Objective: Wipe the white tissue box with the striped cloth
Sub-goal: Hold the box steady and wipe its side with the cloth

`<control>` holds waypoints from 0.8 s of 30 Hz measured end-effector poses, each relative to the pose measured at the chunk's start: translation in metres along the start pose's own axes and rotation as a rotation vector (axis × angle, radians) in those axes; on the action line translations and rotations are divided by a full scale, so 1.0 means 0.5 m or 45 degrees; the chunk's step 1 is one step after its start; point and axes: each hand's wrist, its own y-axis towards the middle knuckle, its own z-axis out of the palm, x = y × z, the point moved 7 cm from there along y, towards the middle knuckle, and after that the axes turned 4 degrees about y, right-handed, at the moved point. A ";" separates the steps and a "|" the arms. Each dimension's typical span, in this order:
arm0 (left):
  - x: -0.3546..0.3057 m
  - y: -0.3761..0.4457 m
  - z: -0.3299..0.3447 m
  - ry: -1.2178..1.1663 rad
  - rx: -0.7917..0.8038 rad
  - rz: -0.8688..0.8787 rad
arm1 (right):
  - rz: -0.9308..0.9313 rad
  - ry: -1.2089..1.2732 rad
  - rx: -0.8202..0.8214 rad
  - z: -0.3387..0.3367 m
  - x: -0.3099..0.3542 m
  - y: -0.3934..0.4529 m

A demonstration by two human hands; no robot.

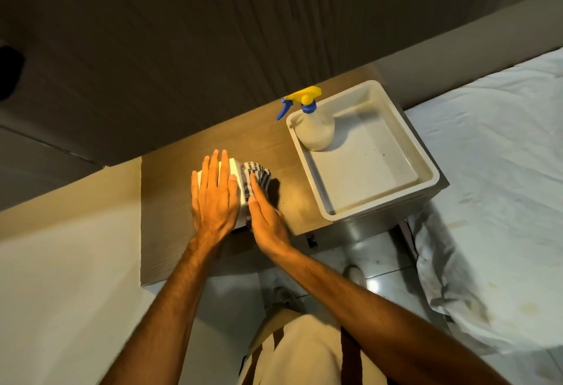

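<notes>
The white tissue box (237, 168) stands on a wooden shelf (170, 177). My left hand (214, 199) lies flat on top of the box, fingers spread, hiding most of it. The striped cloth (255, 178), blue and white, is pressed against the box's right side. My right hand (266, 217) holds the cloth there with its fingers flat along that side. Only the far right corner of the box's top shows.
A white plastic tub (426, 171) sits on the shelf to the right, with a spray bottle (313, 129) standing in its near-left corner. A bed with a white sheet (493, 171) lies further right. A dark wall (182, 49) runs behind the shelf.
</notes>
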 end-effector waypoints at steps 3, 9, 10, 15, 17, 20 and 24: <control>0.000 -0.001 -0.001 -0.022 0.003 -0.014 | -0.074 0.075 0.000 0.011 0.057 0.031; 0.000 0.000 0.000 0.035 -0.007 -0.002 | -0.063 -0.213 0.008 0.001 0.052 0.084; -0.001 -0.001 -0.001 0.042 -0.008 0.002 | -0.059 -0.219 -0.005 -0.004 0.034 0.068; -0.001 0.000 -0.002 0.023 0.012 -0.013 | -0.068 -0.140 0.003 0.007 0.013 -0.008; -0.001 0.001 -0.001 -0.008 0.021 -0.018 | -0.119 -0.119 0.003 0.013 0.051 0.025; 0.002 0.001 0.003 0.012 0.019 -0.011 | -0.101 -0.185 -0.004 0.011 0.073 0.086; 0.002 0.001 0.003 0.034 0.014 -0.009 | -0.019 -0.167 -0.059 -0.002 0.027 0.067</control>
